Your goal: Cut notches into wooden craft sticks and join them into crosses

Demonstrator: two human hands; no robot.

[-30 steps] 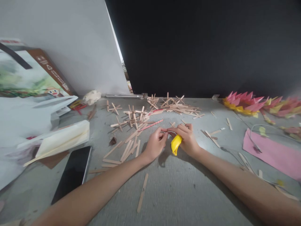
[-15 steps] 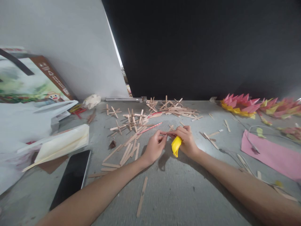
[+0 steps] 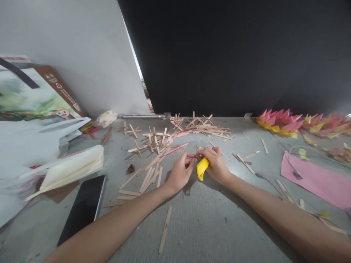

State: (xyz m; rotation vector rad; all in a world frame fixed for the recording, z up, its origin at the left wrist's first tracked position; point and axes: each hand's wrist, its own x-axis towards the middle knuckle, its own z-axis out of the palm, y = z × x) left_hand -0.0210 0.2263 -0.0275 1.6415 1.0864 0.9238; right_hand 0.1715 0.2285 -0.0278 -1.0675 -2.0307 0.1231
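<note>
My left hand (image 3: 180, 171) is closed in a pinch above the table, its fingertips meeting those of my right hand (image 3: 215, 164). Whatever small piece lies between the fingertips is too hidden to name. A yellow curved plastic handle (image 3: 202, 168) with a looped end sticks out of my closed right hand toward me; the rest of that tool is hidden by the fingers. Left of my left hand lie loose flat wooden sticks (image 3: 147, 179). A red-and-white patterned strip (image 3: 175, 149) rests just beyond it.
Crossed wooden sticks (image 3: 153, 140) and a stick pile (image 3: 210, 128) lie at the back, below a black panel (image 3: 233, 54). A phone (image 3: 82, 210) and white bag (image 3: 30, 146) are left. Pink paper (image 3: 315, 180), a cable (image 3: 292, 164) and pink-yellow folded-paper rings (image 3: 282, 122) are right.
The yellow handle has shifted slightly left and tilted as my right hand turned a little, its fingers closing nearer my left hand's fingertips. My left hand has stayed nearly still.
</note>
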